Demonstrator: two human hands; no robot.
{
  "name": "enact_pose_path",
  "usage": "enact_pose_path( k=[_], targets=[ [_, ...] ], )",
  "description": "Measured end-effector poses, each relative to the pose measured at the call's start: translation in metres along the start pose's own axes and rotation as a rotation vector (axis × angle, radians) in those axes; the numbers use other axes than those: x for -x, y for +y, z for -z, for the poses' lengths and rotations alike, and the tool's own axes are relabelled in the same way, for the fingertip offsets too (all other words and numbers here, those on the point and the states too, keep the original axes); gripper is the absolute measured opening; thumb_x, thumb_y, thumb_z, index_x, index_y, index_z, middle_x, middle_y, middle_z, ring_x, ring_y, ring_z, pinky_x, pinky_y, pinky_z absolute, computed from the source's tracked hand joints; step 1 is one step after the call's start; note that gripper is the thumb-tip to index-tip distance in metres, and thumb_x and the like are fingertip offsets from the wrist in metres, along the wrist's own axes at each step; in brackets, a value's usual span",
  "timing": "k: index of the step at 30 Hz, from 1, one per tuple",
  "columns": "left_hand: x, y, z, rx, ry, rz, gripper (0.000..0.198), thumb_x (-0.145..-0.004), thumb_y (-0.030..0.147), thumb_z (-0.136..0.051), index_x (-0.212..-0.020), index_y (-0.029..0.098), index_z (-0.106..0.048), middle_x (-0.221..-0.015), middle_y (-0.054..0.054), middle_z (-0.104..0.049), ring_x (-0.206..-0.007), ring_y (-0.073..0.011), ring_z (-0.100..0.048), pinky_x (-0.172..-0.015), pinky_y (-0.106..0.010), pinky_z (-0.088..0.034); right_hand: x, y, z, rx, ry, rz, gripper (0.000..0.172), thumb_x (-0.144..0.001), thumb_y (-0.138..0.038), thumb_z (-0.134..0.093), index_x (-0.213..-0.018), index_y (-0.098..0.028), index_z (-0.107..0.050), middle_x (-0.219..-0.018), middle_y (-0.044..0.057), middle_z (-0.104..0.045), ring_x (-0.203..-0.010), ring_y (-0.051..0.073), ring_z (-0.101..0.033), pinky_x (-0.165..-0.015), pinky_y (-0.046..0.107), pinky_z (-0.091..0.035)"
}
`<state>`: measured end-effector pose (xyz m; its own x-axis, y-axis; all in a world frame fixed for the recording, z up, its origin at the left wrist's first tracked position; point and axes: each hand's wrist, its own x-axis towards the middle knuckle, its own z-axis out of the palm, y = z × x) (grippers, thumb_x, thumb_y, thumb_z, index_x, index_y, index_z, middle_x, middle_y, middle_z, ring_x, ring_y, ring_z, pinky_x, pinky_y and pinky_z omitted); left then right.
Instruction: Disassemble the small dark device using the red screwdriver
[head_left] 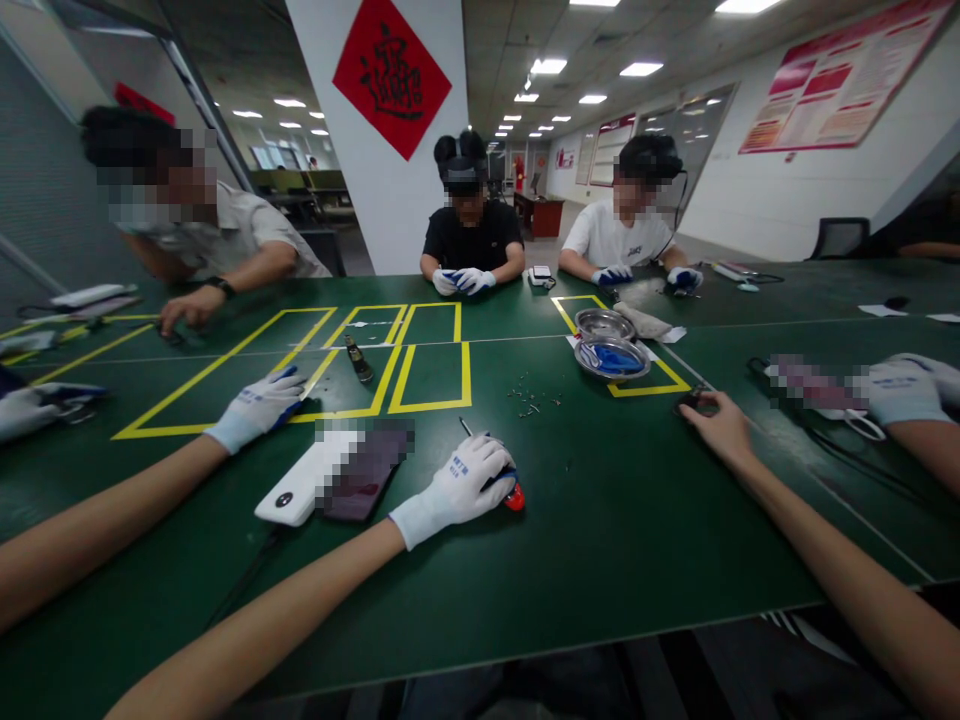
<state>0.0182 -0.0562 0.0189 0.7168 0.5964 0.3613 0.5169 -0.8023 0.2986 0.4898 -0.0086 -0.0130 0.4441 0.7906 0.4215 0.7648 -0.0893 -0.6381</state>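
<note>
My left hand (pixel 463 480), in a white glove, is closed around a screwdriver (pixel 515 497) with a red and dark handle. A thin metal shaft sticks out beyond the fingers, pointing away from me. To the right, my bare right hand (pixel 721 425) rests low on the table, its fingers pinching a small dark object (pixel 699 402) whose kind I cannot make out. Several small screws (pixel 534 400) lie scattered between and beyond my hands. Two metal bowls (pixel 619 373) stand past them, the nearer one holding something blue.
A white phone or power bank (pixel 300 485) and a dark phone (pixel 364 475) lie left of my left hand. A co-worker's gloved hand (pixel 259 408) reaches in from the left beside yellow tape rectangles (pixel 429 407). A dark tool (pixel 358 360) lies there. Another gloved hand (pixel 904 388) is at the right.
</note>
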Motion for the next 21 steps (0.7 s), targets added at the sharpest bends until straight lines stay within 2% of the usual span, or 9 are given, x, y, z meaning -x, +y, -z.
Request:
enact_pose_path(
  k=[3,6,8,10,12,15,18,21],
  targets=[
    [0.0,0.0,0.0,0.017,0.019,0.023,0.022,-0.09,0.032,-0.042,-0.101,0.019,-0.058,-0.101,-0.008,-0.06,-0.096,-0.0209,-0.054,-0.091,-0.039,-0.042,0.035,-0.059,-0.016,-0.092,-0.205,0.053,0.043,-0.071,-0.041,-0.067,-0.105,-0.016,-0.058,-0.099,0.01,-0.065,-0.077,0.021,-0.063,-0.069,0.035,-0.05],
    [0.0,0.0,-0.001,0.019,0.09,0.055,0.03,-0.089,0.031,-0.044,-0.115,0.02,-0.053,-0.115,-0.009,-0.058,-0.107,-0.022,-0.052,-0.097,-0.041,-0.039,0.075,-0.117,-0.034,-0.315,-0.545,0.168,0.047,-0.075,-0.04,-0.065,-0.115,-0.018,-0.052,-0.106,0.009,-0.063,-0.076,0.017,-0.062,-0.068,0.032,-0.053],
    [0.0,0.001,-0.001,-0.001,0.151,0.087,0.039,-0.088,0.031,-0.046,-0.126,0.02,-0.047,-0.125,-0.01,-0.054,-0.116,-0.024,-0.048,-0.102,-0.043,-0.036,0.093,-0.145,-0.047,-0.46,-0.746,0.258,0.055,-0.075,-0.035,-0.066,-0.123,-0.021,-0.046,-0.111,0.009,-0.061,-0.074,0.015,-0.063,-0.067,0.031,-0.054],
    [0.001,0.001,-0.002,-0.018,0.191,0.117,0.046,-0.087,0.031,-0.047,-0.131,0.019,-0.043,-0.13,-0.011,-0.051,-0.12,-0.0252,-0.046,-0.104,-0.044,-0.034,0.099,-0.163,-0.061,-0.518,-0.868,0.327,0.048,-0.078,-0.031,-0.063,-0.122,-0.021,-0.047,-0.105,0.007,-0.063,-0.072,0.014,-0.062,-0.066,0.031,-0.053],
    [0.001,0.001,-0.002,-0.017,0.206,0.14,0.047,-0.087,0.031,-0.048,-0.132,0.018,-0.041,-0.132,-0.011,-0.05,-0.121,-0.025,-0.046,-0.103,-0.043,-0.036,0.095,-0.174,-0.077,-0.51,-0.864,0.379,0.035,-0.082,-0.03,-0.058,-0.114,-0.019,-0.053,-0.098,0.006,-0.064,-0.071,0.014,-0.062,-0.065,0.03,-0.053],
    [0.001,0.0,-0.002,0.008,0.207,0.16,0.045,-0.088,0.03,-0.047,-0.13,0.017,-0.043,-0.128,-0.011,-0.053,-0.117,-0.0241,-0.049,-0.101,-0.041,-0.039,0.078,-0.184,-0.102,-0.446,-0.676,0.459,0.022,-0.085,-0.029,-0.053,-0.103,-0.018,-0.058,-0.09,0.005,-0.064,-0.073,0.016,-0.061,-0.066,0.03,-0.051],
    [0.0,-0.002,-0.004,0.038,0.2,0.165,0.039,-0.089,0.03,-0.046,-0.126,0.018,-0.046,-0.12,-0.01,-0.057,-0.112,-0.0231,-0.052,-0.098,-0.04,-0.042,0.059,-0.192,-0.124,-0.353,-0.5,0.548,0.017,-0.087,-0.027,-0.05,-0.099,-0.018,-0.06,-0.087,0.004,-0.063,-0.075,0.016,-0.059,-0.069,0.031,-0.049],
    [-0.001,-0.003,-0.005,0.055,0.195,0.175,0.035,-0.089,0.03,-0.046,-0.122,0.018,-0.048,-0.117,-0.009,-0.059,-0.108,-0.0228,-0.054,-0.096,-0.04,-0.043,0.047,-0.197,-0.141,-0.228,-0.387,0.616,0.016,-0.086,-0.024,-0.051,-0.098,-0.018,-0.06,-0.088,0.005,-0.063,-0.078,0.018,-0.058,-0.072,0.031,-0.047]
  ],
)
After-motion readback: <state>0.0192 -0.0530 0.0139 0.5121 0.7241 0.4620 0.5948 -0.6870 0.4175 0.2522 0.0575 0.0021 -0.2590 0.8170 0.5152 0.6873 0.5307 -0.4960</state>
